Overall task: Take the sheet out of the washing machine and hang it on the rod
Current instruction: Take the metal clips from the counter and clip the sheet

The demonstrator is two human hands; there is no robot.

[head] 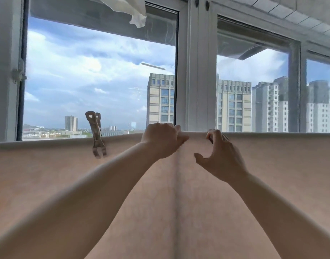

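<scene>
Sheet up on the rod, I square its top fold at the window

My left hand [161,140] pinches the beige sheet [272,174] at the fold over the hidden rod; my right hand [219,156] hovers just beside, fingers loosely curled, holding nothing. A clothes peg [97,136] clamps the fold further left. Best pull evenly outward so the centre crease hangs straight

A tan sheet [67,184] hangs across the view, its top fold running left to right before the windows [100,81]. The left hand [160,141] grips the fold at centre; the right hand [220,156], fingers curled, touches it just beside. A clip [97,135] pins the sheet further left. White cloth [130,10] hangs above.
</scene>
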